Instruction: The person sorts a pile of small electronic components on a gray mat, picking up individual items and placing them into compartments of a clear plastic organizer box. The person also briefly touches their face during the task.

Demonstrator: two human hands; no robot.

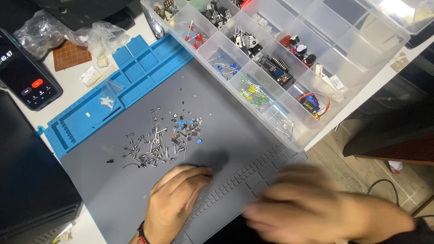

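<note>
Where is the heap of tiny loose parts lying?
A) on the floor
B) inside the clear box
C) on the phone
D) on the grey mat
D: the loose parts are scattered on the grey mat, just beyond the left hand, outside the clear box.

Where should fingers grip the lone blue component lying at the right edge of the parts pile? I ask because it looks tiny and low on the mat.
Probably pinch the blue component by its rounded body with two fingertips, coming from its open right side, since the grey mat is bare there and the parts pile crowds its left. Any leads are too small to make out.
</note>
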